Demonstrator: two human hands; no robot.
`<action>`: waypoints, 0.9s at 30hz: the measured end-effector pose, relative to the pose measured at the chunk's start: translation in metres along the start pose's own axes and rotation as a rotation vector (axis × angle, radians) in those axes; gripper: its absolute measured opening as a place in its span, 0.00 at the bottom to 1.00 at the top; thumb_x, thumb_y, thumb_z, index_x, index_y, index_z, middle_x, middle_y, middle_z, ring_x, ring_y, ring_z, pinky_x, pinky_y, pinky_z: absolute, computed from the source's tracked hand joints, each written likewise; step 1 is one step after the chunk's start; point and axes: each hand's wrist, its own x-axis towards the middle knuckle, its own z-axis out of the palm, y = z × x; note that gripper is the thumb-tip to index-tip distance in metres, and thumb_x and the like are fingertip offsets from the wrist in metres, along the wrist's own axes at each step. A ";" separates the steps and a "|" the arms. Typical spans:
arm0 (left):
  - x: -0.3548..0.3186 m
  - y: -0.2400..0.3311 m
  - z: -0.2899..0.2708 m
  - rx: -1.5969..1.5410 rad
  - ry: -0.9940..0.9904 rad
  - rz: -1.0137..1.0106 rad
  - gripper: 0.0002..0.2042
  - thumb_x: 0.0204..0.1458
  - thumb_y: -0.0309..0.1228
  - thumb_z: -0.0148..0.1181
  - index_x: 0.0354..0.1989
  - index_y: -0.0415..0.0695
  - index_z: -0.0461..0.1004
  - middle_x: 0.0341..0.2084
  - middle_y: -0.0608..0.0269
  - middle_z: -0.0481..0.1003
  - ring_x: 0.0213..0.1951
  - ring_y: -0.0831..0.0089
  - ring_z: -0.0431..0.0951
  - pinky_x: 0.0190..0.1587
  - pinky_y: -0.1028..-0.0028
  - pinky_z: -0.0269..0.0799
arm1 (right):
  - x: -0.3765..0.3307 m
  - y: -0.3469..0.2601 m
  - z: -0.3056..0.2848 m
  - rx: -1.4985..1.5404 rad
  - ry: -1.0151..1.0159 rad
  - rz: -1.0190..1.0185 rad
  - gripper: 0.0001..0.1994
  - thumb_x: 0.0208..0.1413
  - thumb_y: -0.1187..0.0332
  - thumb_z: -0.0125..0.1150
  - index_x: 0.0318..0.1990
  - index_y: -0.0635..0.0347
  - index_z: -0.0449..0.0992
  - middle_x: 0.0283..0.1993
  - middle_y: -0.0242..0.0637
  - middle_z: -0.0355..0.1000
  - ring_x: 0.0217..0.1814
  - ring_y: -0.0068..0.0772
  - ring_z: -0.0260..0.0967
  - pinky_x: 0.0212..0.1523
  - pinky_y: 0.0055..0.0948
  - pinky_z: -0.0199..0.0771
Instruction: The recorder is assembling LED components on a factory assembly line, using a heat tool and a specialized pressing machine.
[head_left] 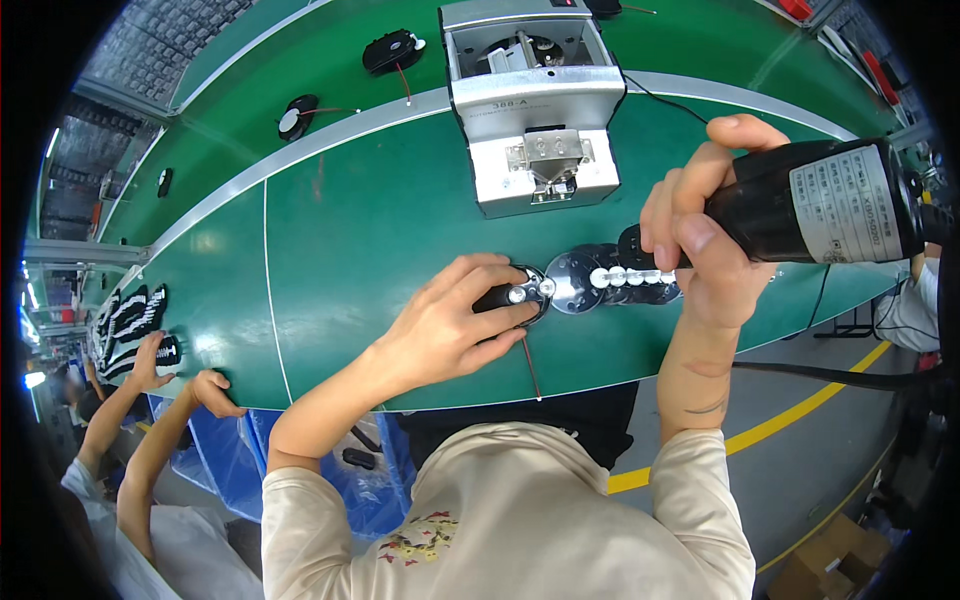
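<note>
My left hand (pixel 462 318) is closed around a small dark rounded unit (pixel 497 297) with white round parts on it, holding it against the green table (pixel 350 240). A thin red wire (pixel 531 365) trails from the unit toward the near edge. Raised at the right, my right hand (pixel 705 215) grips a thick black electric screwdriver (pixel 810 205) with a white label. Its working tip cannot be made out behind my fingers. Beside the held unit, a row of overlapping dark discs (pixel 574 284) with white round pieces stretches right, partly beneath my right hand.
A silver screw feeder (pixel 545 110) stands beyond my hands. More black units (pixel 393 52) with wires lie on a far green strip behind a metal rail (pixel 420 103). At left, another person's hands (pixel 212 393) are near black-and-white parts (pixel 135 315). Blue-lined bins (pixel 350 500) sit below the table edge.
</note>
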 end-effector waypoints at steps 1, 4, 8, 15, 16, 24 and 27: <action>0.001 0.001 0.000 0.010 -0.009 0.001 0.18 0.39 0.26 0.74 0.42 0.47 0.84 0.47 0.56 0.75 0.53 0.52 0.76 0.52 0.60 0.77 | 0.000 0.000 0.000 -0.004 0.002 0.001 0.30 0.48 0.78 0.56 0.62 0.66 0.60 0.24 0.32 0.62 0.15 0.21 0.58 0.20 0.25 0.66; 0.002 0.004 0.000 0.034 -0.067 -0.041 0.18 0.38 0.26 0.74 0.42 0.47 0.83 0.48 0.57 0.74 0.54 0.52 0.76 0.51 0.60 0.78 | -0.002 0.001 -0.003 -0.011 -0.005 0.002 0.30 0.48 0.78 0.56 0.62 0.66 0.60 0.24 0.32 0.62 0.15 0.21 0.58 0.20 0.26 0.67; -0.002 0.002 0.010 0.044 -0.036 -0.072 0.16 0.38 0.26 0.74 0.39 0.47 0.82 0.47 0.56 0.73 0.54 0.52 0.77 0.49 0.60 0.79 | -0.003 0.003 -0.003 0.010 -0.014 -0.010 0.30 0.49 0.78 0.56 0.62 0.67 0.60 0.24 0.32 0.62 0.15 0.21 0.58 0.20 0.26 0.67; -0.006 -0.006 0.026 -0.003 0.088 -0.010 0.14 0.36 0.25 0.75 0.35 0.45 0.81 0.44 0.55 0.71 0.50 0.51 0.79 0.46 0.61 0.81 | -0.001 0.001 -0.002 0.004 -0.026 -0.012 0.29 0.49 0.78 0.56 0.62 0.67 0.60 0.24 0.32 0.62 0.15 0.21 0.59 0.20 0.26 0.67; -0.005 -0.008 0.027 -0.018 0.109 0.018 0.14 0.36 0.25 0.76 0.34 0.44 0.81 0.43 0.55 0.71 0.49 0.50 0.80 0.45 0.61 0.81 | -0.001 0.001 -0.003 -0.002 -0.030 -0.019 0.29 0.49 0.78 0.56 0.62 0.67 0.60 0.24 0.32 0.63 0.15 0.21 0.59 0.20 0.25 0.67; 0.022 -0.014 0.024 -0.159 0.137 0.149 0.15 0.36 0.26 0.75 0.36 0.45 0.81 0.42 0.58 0.71 0.51 0.53 0.78 0.47 0.59 0.78 | 0.006 -0.009 0.000 -0.080 -0.022 -0.032 0.28 0.49 0.77 0.58 0.60 0.68 0.60 0.24 0.32 0.63 0.16 0.21 0.60 0.20 0.25 0.68; 0.029 -0.020 0.038 -0.189 0.114 0.151 0.15 0.37 0.26 0.74 0.37 0.46 0.81 0.42 0.59 0.71 0.51 0.55 0.77 0.48 0.59 0.76 | 0.001 0.001 -0.010 -0.103 -0.019 -0.026 0.28 0.49 0.77 0.59 0.60 0.68 0.60 0.24 0.32 0.63 0.16 0.21 0.60 0.20 0.25 0.68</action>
